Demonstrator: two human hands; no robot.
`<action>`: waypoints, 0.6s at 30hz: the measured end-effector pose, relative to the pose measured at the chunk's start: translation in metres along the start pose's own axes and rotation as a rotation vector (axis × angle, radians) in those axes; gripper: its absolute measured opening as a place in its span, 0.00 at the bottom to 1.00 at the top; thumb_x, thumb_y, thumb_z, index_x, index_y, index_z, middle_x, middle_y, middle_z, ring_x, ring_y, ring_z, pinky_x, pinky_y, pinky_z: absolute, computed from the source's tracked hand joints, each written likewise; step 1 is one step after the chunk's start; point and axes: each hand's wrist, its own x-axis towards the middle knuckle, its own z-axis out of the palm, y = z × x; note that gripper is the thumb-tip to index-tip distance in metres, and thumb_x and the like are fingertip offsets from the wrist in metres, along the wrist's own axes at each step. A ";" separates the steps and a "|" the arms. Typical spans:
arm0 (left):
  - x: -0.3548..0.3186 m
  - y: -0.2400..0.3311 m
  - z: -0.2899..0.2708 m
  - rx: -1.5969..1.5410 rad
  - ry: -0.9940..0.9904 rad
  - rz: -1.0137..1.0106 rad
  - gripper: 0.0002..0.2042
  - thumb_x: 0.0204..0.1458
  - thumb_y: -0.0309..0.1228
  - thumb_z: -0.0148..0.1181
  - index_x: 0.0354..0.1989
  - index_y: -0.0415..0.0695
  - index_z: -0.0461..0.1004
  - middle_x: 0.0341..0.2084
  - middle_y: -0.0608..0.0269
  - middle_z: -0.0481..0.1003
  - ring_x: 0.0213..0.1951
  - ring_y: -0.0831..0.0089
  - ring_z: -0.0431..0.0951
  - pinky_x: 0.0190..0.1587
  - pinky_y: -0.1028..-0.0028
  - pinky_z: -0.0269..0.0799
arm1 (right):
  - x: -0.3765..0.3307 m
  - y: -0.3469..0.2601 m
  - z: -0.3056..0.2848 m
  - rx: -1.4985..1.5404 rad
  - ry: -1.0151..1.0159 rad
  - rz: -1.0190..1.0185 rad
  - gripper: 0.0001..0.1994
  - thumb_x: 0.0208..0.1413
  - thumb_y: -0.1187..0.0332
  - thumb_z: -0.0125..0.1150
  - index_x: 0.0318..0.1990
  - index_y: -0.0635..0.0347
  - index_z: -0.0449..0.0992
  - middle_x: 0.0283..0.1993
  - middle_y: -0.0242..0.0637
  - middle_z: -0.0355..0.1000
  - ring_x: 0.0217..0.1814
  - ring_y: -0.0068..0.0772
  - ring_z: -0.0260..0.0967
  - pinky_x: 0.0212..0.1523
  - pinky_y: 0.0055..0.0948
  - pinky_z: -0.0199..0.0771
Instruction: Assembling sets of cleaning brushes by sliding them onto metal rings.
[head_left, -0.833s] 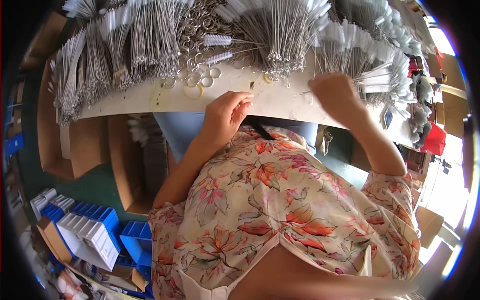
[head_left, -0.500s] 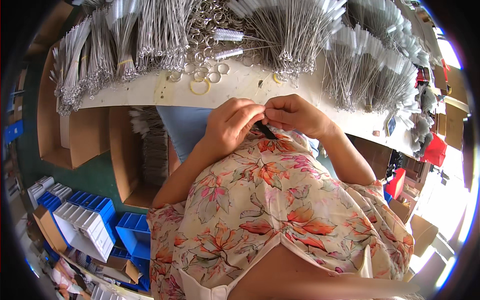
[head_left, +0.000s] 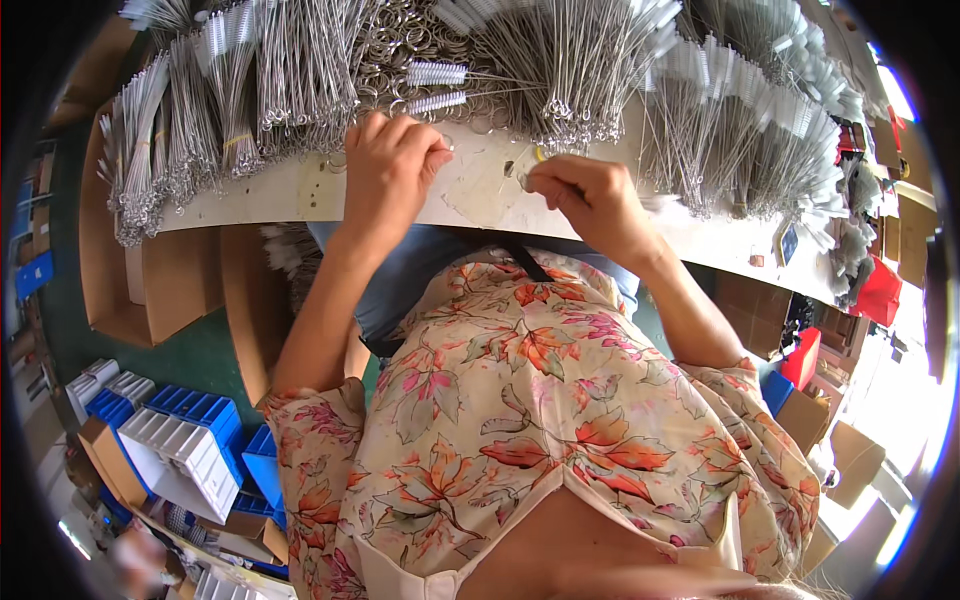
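Observation:
My left hand is over the white tabletop, its fingers curled and thumb pressed in. It is close to a heap of metal rings and partly covers the nearest ones. Two small wire brushes with white bristles lie at the heap's right side. To the right, near the table's front edge, my right hand is closed in a pinch. Something small and greyish shows at its fingertips, too blurred to name. Beside those fingertips lies a yellow ring. Anything between the left fingers is hidden.
Thick bundles of wire brushes line the back of the table, with more bundles at the left and right. Cardboard boxes stand below the left edge. Blue and white plastic bins are stacked at lower left.
My hands were together in front of my body; now they are apart. The left has moved forward and left to the rings, the right slightly forward. My view has shifted a little.

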 end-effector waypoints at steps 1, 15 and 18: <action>-0.001 0.004 -0.005 -0.269 0.006 -0.094 0.06 0.47 0.30 0.60 0.28 0.44 0.71 0.28 0.67 0.72 0.29 0.69 0.67 0.36 0.69 0.62 | 0.005 -0.009 -0.001 0.008 0.011 0.006 0.06 0.54 0.69 0.54 0.34 0.60 0.75 0.24 0.35 0.71 0.29 0.28 0.72 0.30 0.27 0.70; 0.002 0.057 -0.027 -1.723 0.274 -0.499 0.07 0.54 0.21 0.52 0.41 0.36 0.70 0.32 0.61 0.74 0.31 0.80 0.73 0.34 0.83 0.70 | 0.014 -0.057 0.016 0.239 0.263 -0.515 0.07 0.42 0.77 0.63 0.32 0.60 0.77 0.36 0.34 0.71 0.32 0.33 0.72 0.30 0.27 0.73; 0.003 0.058 -0.031 -1.376 0.248 -0.404 0.08 0.52 0.19 0.52 0.41 0.36 0.71 0.31 0.62 0.75 0.31 0.80 0.74 0.34 0.83 0.70 | 0.015 -0.054 0.014 0.210 0.266 -0.537 0.07 0.42 0.77 0.63 0.32 0.61 0.76 0.36 0.34 0.71 0.31 0.32 0.72 0.29 0.26 0.73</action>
